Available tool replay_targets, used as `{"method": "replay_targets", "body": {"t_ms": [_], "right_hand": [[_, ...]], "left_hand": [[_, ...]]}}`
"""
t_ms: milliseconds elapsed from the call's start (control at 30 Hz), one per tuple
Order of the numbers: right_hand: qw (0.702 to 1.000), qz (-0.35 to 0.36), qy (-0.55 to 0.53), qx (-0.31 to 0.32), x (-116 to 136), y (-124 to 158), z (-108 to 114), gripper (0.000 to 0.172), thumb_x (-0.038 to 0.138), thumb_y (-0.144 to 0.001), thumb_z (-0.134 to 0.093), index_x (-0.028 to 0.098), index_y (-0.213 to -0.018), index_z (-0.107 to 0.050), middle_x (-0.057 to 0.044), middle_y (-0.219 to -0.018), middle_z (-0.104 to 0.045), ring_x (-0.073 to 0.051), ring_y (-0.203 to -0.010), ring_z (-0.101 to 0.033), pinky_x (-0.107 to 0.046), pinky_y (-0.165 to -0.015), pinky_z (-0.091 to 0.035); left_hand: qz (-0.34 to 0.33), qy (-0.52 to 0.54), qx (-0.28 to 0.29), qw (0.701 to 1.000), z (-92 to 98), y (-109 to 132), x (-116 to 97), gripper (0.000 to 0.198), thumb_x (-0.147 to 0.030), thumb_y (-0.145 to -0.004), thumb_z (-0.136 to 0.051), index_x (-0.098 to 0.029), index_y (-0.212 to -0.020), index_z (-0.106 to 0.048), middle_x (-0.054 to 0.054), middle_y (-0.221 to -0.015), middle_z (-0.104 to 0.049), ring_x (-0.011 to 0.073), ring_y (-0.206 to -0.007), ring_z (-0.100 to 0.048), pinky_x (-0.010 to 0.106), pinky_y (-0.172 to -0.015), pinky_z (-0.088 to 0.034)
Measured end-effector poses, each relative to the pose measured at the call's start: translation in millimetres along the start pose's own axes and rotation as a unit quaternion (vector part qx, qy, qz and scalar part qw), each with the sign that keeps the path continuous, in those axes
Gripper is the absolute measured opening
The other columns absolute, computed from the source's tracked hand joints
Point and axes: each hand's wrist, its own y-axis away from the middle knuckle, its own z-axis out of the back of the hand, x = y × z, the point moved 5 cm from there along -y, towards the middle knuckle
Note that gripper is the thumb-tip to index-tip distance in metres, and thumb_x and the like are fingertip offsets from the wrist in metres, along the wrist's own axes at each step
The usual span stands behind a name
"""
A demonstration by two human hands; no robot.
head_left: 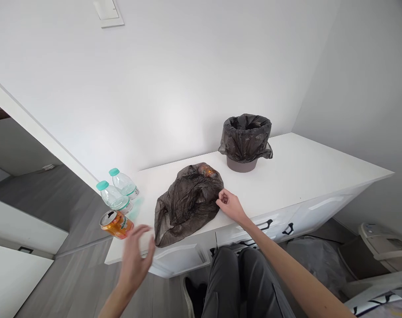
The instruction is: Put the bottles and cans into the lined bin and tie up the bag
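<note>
A dark, see-through garbage bag (190, 201) lies crumpled on the white cabinet top, with something orange showing through its far end. My right hand (230, 205) has its fingers curled in a pinch at the bag's right edge. Slightly blurred, my left hand (136, 254) is apart from the bag's left side, thumb and fingers spread and nothing between them. Just beyond it stands an opened orange drink can (118, 224). Two clear plastic bottles with turquoise caps, a nearer bottle (113, 196) and a farther bottle (124, 183), stand behind the can.
A small bin (242, 165) lined with a dark bag stands at the back against the wall. The white cabinet top (306, 172) has drawers and black handles below its front edge. Clear plastic sheeting (315, 260) and a beige appliance (382, 247) are on the floor at right.
</note>
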Motion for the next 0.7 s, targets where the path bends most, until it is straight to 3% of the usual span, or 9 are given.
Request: {"method": "replay_targets", "body": {"t_ms": [67,133,233,367,533,600,700], "right_hand": [[1.000,0.001,-0.009,-0.001,-1.2,-0.9,0.9,0.010,0.027,-0.075,-0.058,0.026,-0.077,-0.048,0.004,-0.073,-0.051,-0.016,-0.066,-0.048,-0.029,-0.064,-0.040],[1.000,0.001,-0.023,-0.005,-2.6,-1.9,2.3,0.010,0.027,-0.075,-0.058,0.025,-0.077,-0.048,0.004,-0.074,-0.051,-0.015,-0.067,-0.048,-0.028,-0.064,-0.040],[0.999,0.002,-0.041,-0.016,-4.3,-3.5,4.4,0.011,0.029,-0.076,-0.057,0.025,-0.078,-0.047,0.004,-0.074,-0.051,-0.016,-0.067,-0.048,-0.028,-0.064,-0.040],[0.999,-0.002,-0.037,-0.036,-4.9,-5.4,5.9,0.011,0.029,-0.076,-0.057,0.026,-0.078,-0.047,0.004,-0.072,-0.051,-0.016,-0.066,-0.048,-0.028,-0.063,-0.040],[0.999,-0.002,-0.025,-0.036,-2.2,-7.8,6.5,0.009,0.029,-0.078,-0.056,0.026,-0.079,-0.048,0.003,-0.073,-0.054,-0.016,-0.067,-0.050,-0.028,-0.065,-0.043],[0.998,-0.001,-0.039,-0.040,1.3,-8.2,8.0,0.011,0.030,-0.080,-0.058,0.026,-0.081,-0.048,0.003,-0.074,-0.054,-0.016,-0.067,-0.051,-0.028,-0.065,-0.043],[0.996,-0.011,-0.073,-0.045,8.4,-8.0,10.4,0.019,0.038,-0.085,-0.063,0.026,-0.090,-0.049,0.004,-0.072,-0.054,-0.017,-0.066,-0.052,-0.028,-0.064,-0.043]], "left_hand": [[-0.113,0.018,0.090,0.989,-30.4,-3.6,-36.3,0.039,-0.035,-0.099,-0.050,-0.031,-0.138,-0.053,0.013,-0.130,-0.066,0.0329,-0.131,-0.059,0.058,-0.112,-0.049],[-0.204,0.028,0.156,0.966,-59.7,-15.5,-68.3,0.041,-0.030,-0.103,-0.039,-0.029,-0.141,-0.053,0.012,-0.132,-0.068,0.0280,-0.128,-0.062,0.051,-0.110,-0.052],[-0.275,0.020,0.209,0.938,-97.3,-48.1,-101.0,0.045,-0.024,-0.104,-0.032,-0.023,-0.145,-0.050,0.013,-0.139,-0.066,0.0250,-0.130,-0.062,0.046,-0.109,-0.053],[-0.290,-0.013,0.215,0.933,-134.7,-104.2,-121.0,0.035,-0.019,-0.102,-0.034,-0.015,-0.121,-0.063,0.017,-0.120,-0.070,0.0305,-0.121,-0.064,0.054,-0.111,-0.049],[-0.281,-0.014,0.197,0.939,-162.7,-164.0,-134.3,0.029,-0.011,-0.096,-0.037,-0.015,-0.103,-0.065,0.019,-0.110,-0.068,0.0353,-0.121,-0.060,0.062,-0.118,-0.036],[-0.266,-0.007,0.195,0.944,-168.4,-178.2,-140.4,0.029,-0.013,-0.098,-0.035,-0.016,-0.098,-0.063,0.018,-0.106,-0.067,0.0332,-0.112,-0.063,0.059,-0.112,-0.042],[-0.246,0.015,0.219,0.944,-172.4,-187.0,-151.0,0.036,-0.021,-0.104,-0.027,-0.017,-0.096,-0.062,0.012,-0.094,-0.067,0.0254,-0.088,-0.064,0.045,-0.088,-0.055]]}}
